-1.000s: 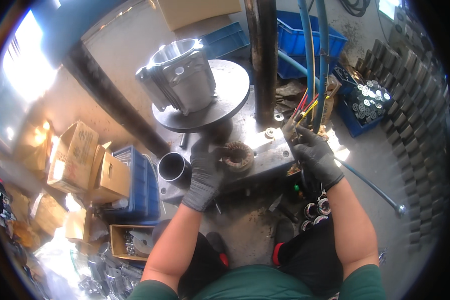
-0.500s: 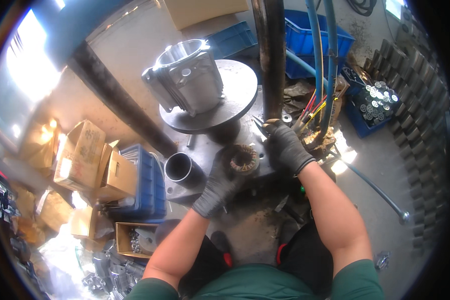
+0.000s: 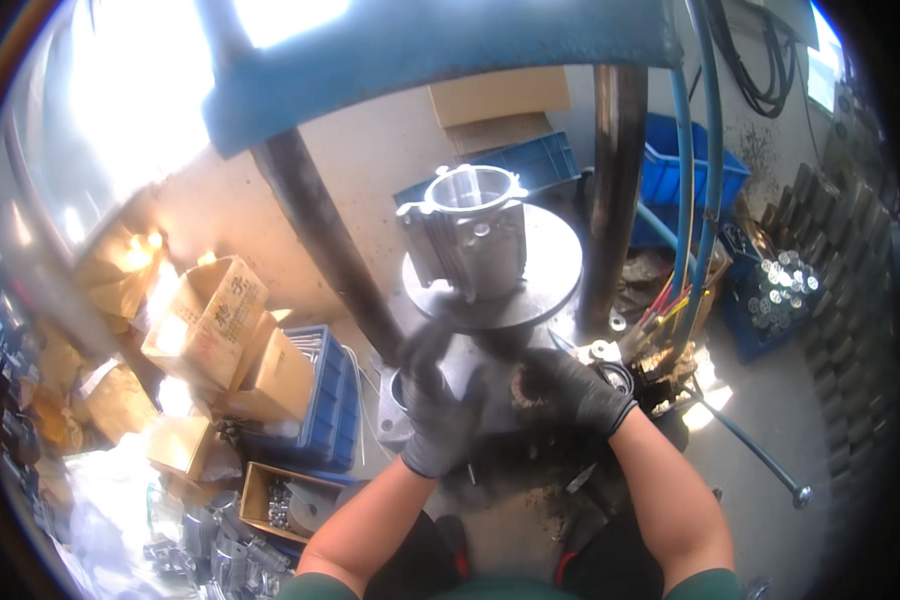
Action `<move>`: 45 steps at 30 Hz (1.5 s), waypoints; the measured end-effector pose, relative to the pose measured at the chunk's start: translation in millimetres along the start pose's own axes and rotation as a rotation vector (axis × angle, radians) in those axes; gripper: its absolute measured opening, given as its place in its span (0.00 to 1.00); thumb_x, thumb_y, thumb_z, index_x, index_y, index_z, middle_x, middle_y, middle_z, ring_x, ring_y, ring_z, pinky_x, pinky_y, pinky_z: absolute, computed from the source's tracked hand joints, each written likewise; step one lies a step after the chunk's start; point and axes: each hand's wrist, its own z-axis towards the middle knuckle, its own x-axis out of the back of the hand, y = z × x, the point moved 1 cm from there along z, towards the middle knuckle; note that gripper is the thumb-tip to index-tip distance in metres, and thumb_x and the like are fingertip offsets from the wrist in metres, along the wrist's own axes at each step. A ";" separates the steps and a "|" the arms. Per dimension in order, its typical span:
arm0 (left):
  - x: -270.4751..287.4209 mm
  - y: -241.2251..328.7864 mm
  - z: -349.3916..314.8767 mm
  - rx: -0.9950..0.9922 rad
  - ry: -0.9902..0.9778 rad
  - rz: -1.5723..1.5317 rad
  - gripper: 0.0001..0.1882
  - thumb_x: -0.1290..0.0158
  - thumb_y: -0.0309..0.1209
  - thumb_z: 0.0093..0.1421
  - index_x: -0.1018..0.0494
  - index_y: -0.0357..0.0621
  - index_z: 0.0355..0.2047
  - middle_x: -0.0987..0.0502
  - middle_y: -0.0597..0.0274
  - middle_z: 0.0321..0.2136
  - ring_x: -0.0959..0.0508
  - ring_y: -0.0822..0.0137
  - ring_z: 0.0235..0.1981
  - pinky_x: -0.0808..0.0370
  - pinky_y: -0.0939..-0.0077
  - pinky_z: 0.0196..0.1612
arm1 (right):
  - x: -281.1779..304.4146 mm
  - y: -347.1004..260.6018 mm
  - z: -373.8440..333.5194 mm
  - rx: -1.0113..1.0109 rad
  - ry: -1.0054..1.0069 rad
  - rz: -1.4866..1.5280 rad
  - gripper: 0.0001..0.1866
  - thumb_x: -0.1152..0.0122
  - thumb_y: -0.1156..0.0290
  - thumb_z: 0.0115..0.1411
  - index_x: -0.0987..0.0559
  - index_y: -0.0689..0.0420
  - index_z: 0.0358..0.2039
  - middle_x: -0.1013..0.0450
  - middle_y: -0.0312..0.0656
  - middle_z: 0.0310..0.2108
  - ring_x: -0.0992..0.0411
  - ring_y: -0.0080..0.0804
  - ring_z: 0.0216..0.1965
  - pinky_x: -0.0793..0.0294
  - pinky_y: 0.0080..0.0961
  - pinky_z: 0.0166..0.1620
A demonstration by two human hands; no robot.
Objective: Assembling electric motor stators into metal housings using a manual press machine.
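My left hand (image 3: 442, 415), in a dark grey glove, is raised over the front of the press table, fingers apart and blurred, with nothing visible in it. Beside it, a dark metal tube (image 3: 397, 390) is mostly covered by that hand. My right hand (image 3: 582, 390), gloved too, reaches leftward over a ring-shaped copper-wound stator (image 3: 526, 385), which it partly hides. Shadow and motion smear its fingertips, so what they hold is unclear. Behind both hands, a finned metal motor housing (image 3: 470, 245) stands upright on a round steel plate (image 3: 555, 265).
Dark steel columns (image 3: 315, 215) and a blue press beam (image 3: 440, 60) frame the plate. Cardboard boxes (image 3: 210, 320) and a blue crate (image 3: 330, 400) stand at the left. Blue hoses (image 3: 710, 190), coloured wires and a rod with a round knob (image 3: 802, 496) are at the right. Metal cylinders (image 3: 810, 230) are stacked beyond.
My view has tilted up, bringing the press beam in. My left hand has lifted away from the stator and opened. My right hand, which held a plier-like tool, has swung inward over the stator.
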 end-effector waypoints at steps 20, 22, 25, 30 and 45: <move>-16.6 8.2 111.7 0.443 0.132 -0.673 0.36 0.28 0.30 0.55 0.37 0.40 0.59 0.25 0.59 0.49 0.22 0.65 0.51 0.21 0.68 0.54 | -32.2 -20.4 -19.0 -0.076 0.501 -0.170 0.30 0.20 0.71 0.52 0.23 0.59 0.56 0.24 0.41 0.44 0.23 0.31 0.42 0.20 0.32 0.48; 6.6 37.7 92.1 0.423 0.112 -0.754 0.39 0.28 0.29 0.54 0.38 0.40 0.61 0.26 0.58 0.50 0.22 0.64 0.51 0.21 0.66 0.55 | -26.8 -18.7 -39.2 -0.151 0.784 0.665 0.29 0.22 0.72 0.56 0.23 0.61 0.57 0.22 0.41 0.46 0.23 0.29 0.46 0.20 0.31 0.51; 21.9 45.0 38.2 0.383 0.157 -0.894 0.50 0.24 0.28 0.48 0.41 0.43 0.67 0.30 0.56 0.55 0.22 0.61 0.51 0.18 0.67 0.50 | 14.3 -30.3 -76.5 -0.005 0.910 0.694 0.28 0.24 0.72 0.59 0.23 0.65 0.58 0.22 0.39 0.46 0.23 0.27 0.47 0.20 0.29 0.53; 15.4 33.4 -56.8 0.766 -0.204 -0.877 0.54 0.17 0.30 0.41 0.40 0.45 0.64 0.28 0.62 0.51 0.23 0.68 0.49 0.18 0.70 0.49 | 63.8 -71.4 -110.9 0.106 1.103 0.913 0.21 0.29 0.63 0.61 0.20 0.62 0.51 0.22 0.38 0.40 0.22 0.26 0.39 0.19 0.27 0.47; -49.3 17.1 -84.0 0.684 -0.317 -0.981 0.53 0.22 0.29 0.52 0.46 0.49 0.70 0.31 0.58 0.59 0.27 0.62 0.62 0.25 0.61 0.66 | 44.6 -86.8 -65.7 0.175 0.882 0.084 0.28 0.26 0.79 0.51 0.20 0.58 0.55 0.23 0.42 0.51 0.20 0.30 0.45 0.19 0.30 0.50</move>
